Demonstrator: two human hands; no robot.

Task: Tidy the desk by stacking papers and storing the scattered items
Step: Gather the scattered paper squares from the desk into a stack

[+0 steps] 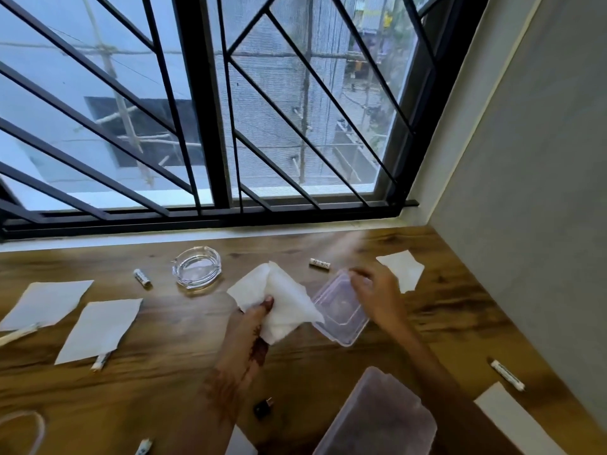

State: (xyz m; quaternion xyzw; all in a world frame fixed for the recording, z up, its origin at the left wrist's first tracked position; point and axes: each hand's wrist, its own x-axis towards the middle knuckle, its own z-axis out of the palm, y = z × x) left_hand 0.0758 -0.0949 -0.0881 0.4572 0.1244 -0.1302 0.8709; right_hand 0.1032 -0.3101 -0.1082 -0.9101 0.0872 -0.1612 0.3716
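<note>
Left of the glass ashtray [197, 267], a loose sheet [46, 303] and a second sheet [100, 328] lie flat on the desk [184, 372]. Just right of the ashtray, our left hand [253, 323] pinches a bunch of gathered sheets [282, 300] between thumb and fingers. Further right, our right hand [377, 290] meets the far rim of the clear box [338, 310]; blur hides whether its fingers grip. Beyond it lies a far sheet [402, 269]. We judge the step to be gathering paper: keep the pinch firm, square the edges, then collect the remaining sheets.
</note>
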